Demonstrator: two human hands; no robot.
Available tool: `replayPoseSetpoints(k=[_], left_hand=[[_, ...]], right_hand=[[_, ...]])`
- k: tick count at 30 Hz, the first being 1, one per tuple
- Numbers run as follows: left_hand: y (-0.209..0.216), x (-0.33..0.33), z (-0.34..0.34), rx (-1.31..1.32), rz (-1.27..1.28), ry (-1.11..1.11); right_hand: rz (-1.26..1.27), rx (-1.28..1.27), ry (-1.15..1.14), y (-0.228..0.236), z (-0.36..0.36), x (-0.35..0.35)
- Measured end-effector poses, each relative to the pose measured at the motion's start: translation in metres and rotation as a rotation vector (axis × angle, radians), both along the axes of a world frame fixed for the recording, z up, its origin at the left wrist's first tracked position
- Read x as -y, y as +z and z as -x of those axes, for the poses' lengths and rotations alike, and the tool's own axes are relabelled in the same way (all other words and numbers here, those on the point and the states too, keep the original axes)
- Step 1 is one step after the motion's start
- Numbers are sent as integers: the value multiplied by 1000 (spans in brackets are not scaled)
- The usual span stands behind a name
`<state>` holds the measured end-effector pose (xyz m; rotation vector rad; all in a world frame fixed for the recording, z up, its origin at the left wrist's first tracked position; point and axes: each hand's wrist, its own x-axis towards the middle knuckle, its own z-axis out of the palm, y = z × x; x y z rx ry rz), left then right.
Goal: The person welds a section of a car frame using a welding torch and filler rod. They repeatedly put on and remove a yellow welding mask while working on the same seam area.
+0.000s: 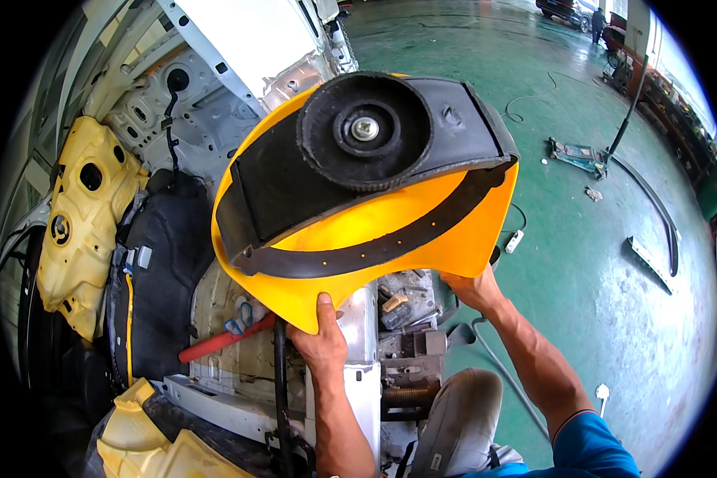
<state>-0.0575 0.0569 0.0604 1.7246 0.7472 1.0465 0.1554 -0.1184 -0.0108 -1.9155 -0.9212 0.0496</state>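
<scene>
Both hands hold a yellow welding helmet (358, 211) up in front of me, filling the middle of the view. Its black headband (402, 243) and large round black adjusting knob (414, 127) face me, with a screw in the knob's centre. My left hand (320, 342) grips the lower left edge of the shell, thumb on the near side. At the lower right edge is my right hand (474, 288), closed on the rim, its fingertips hidden behind the shell.
A stripped car body (362, 327) lies below and left, holding yellow foam pieces (88, 227), a black mat (167, 271) and a red bar (223, 341). On the green floor are a jack (579, 157), a curved strip (653, 203) and a metal piece (649, 264). A person (598, 25) stands far off.
</scene>
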Motion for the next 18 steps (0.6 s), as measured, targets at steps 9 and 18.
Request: replayPoseSetpoints(k=[9,18], left_hand=[[1,2,-4,70,-84,26],[3,3,-5,81,-77,23]], right_hand=[[12,-27,-5,0,0,3],[-16,51,13,-5,-2,3]])
